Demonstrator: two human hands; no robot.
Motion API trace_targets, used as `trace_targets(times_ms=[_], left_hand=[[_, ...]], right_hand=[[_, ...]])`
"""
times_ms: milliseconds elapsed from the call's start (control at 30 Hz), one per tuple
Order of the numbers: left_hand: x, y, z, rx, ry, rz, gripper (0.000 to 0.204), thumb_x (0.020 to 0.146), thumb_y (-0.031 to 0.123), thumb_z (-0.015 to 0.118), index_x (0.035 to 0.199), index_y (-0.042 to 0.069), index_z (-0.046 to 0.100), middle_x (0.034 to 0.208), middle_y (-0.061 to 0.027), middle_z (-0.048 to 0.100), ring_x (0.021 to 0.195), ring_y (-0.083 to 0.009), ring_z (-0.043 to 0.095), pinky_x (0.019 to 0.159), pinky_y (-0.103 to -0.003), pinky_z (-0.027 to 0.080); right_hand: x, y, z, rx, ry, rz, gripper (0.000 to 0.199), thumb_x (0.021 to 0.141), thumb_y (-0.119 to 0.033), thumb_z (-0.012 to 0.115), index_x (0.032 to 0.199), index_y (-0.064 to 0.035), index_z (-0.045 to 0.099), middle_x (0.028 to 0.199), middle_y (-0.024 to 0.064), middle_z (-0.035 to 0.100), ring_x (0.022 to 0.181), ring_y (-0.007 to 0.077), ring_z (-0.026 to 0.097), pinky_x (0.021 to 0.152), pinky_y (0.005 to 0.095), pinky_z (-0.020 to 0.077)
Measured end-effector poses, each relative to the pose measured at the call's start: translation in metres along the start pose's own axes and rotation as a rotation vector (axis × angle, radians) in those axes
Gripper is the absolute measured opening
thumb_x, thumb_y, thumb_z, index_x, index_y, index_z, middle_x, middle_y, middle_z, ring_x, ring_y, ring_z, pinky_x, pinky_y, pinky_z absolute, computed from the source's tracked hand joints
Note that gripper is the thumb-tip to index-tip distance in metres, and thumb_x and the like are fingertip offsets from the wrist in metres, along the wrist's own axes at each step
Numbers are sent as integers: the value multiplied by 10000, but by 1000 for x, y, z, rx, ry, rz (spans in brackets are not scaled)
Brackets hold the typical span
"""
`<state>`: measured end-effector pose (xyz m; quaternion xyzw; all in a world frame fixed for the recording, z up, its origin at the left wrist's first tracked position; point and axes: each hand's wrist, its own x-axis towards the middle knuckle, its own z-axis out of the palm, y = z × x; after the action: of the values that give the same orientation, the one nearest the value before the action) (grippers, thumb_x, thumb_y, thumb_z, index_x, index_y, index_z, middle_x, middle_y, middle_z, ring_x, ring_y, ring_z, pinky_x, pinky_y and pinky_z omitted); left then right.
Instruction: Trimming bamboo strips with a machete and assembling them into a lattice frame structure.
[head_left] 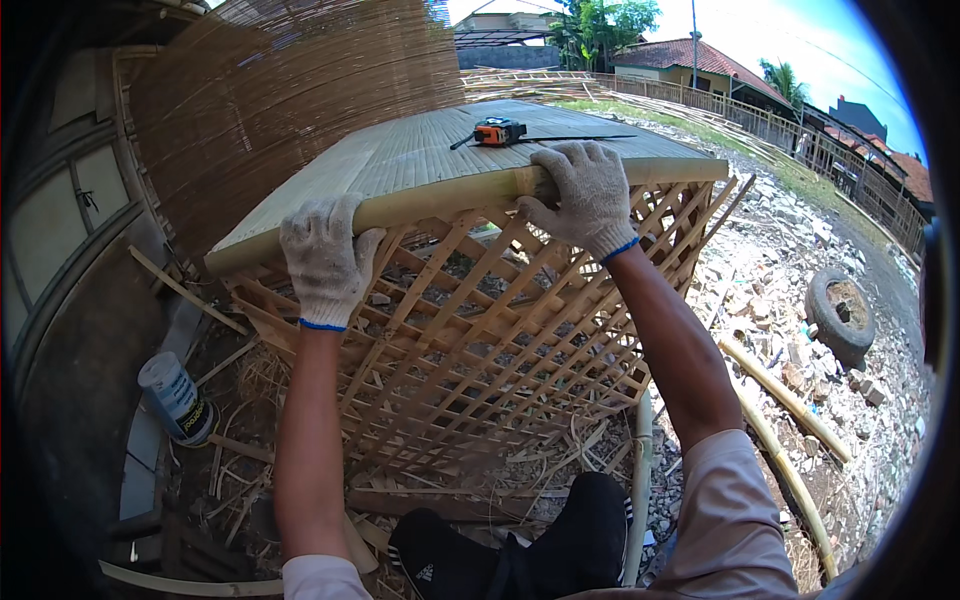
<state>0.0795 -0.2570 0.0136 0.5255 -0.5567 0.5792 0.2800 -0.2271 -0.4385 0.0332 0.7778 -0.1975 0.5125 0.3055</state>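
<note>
My gloved left hand [328, 260] and right hand [583, 200] curl, well apart, over the bamboo pole [440, 199] edging the slatted top [370, 165], likely for balanced hold; the tape measure [498, 131] lies beyond the pole, presumably handy there.

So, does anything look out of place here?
The tyre lying on the rubble at right seems unrelated to the bamboo structure being gripped. At left, the bucket appears tilted among loose strips, though lens bending may exaggerate that.
</note>
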Motion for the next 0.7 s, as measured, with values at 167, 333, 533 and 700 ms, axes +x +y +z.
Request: trace_targets(times_ms=[167, 333, 533, 700], left_hand=[[-2, 1, 1, 3, -13, -17, 539, 879, 306, 765, 1332, 104, 556, 1191, -114, 619, 1162, -349, 565, 1036, -530, 396], [-2, 0, 0, -8, -1, -14, 536, 863, 297, 775, 1317, 117, 557, 1191, -96, 616, 1163, -338, 556, 1037, -529, 394], [-1, 1, -1, -28, 14, -10, 538, 860, 282, 779, 1323, 124, 555, 1200, -86, 616, 1180, -329, 549, 1042, -522, 393], [-2, 0, 2, -26, 26, -11, 537, 862, 288, 780, 1322, 124, 556, 1211, -86, 616, 1184, -331, 547, 1044, -522, 393]], right_hand=[[-3, -3, -1, 1, -18, 21, 599, 802, -560, 774, 1239, -174, 639, 1126, 78, 660, 1067, 290, 611, 962, 480, 440], [-3, -4, -1, 45, 3, 20, 618, 765, -465, 815, 1263, -161, 608, 1137, 90, 608, 1067, 313, 575, 972, 481, 423], [-3, -2, -1, 66, 19, 18, 620, 757, -440, 823, 1264, -166, 595, 1141, 89, 607, 1066, 316, 580, 975, 481, 424], [-3, -4, 0, 46, 3, 34, 611, 778, -488, 804, 1264, -171, 615, 1149, 66, 644, 1074, 296, 591, 962, 473, 437]])
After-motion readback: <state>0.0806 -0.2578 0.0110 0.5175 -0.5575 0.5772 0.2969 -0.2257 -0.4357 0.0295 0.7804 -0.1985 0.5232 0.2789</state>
